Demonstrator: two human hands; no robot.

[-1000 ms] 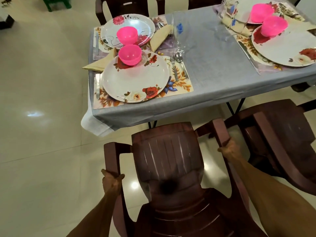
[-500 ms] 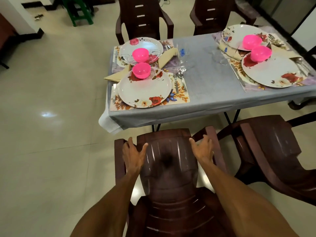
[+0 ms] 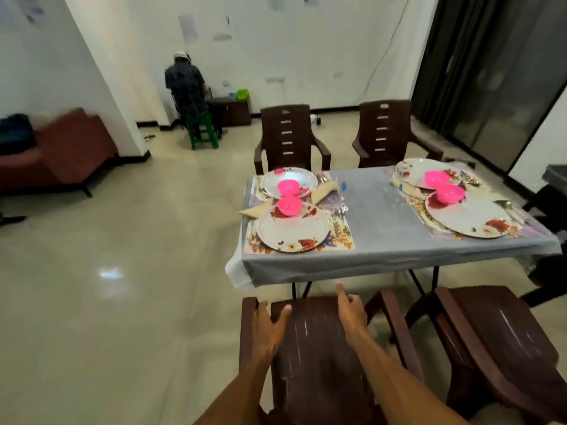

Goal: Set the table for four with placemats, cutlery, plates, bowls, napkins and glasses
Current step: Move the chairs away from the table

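Note:
The table point(image 3: 380, 228) under a grey cloth carries four floral placemats. Each bears a white flowered plate: near left plate point(image 3: 291, 230), far left plate point(image 3: 290, 180), near right plate point(image 3: 469, 217), far right plate point(image 3: 414, 171). A pink bowl sits on each, such as the bowl point(image 3: 289, 205) and the bowl point(image 3: 450, 193). Yellow napkins point(image 3: 256, 210) and cutlery point(image 3: 337, 214) lie beside the left plates. My left hand point(image 3: 270, 325) and my right hand point(image 3: 351, 311) hover with straight fingers over the seat of the brown chair point(image 3: 319, 357) before the table, holding nothing.
A second brown chair point(image 3: 503, 348) stands to the right of mine. Two more chairs point(image 3: 290, 138) face me across the table. A person point(image 3: 185, 87) stands at a cabinet by the far wall near a green stool point(image 3: 202, 133). A red sofa point(image 3: 61, 151) is at left.
My hands let go of the chair's armrests and moved inward over its seat with fingers straight. My head lifted, so the room beyond the table came into view.

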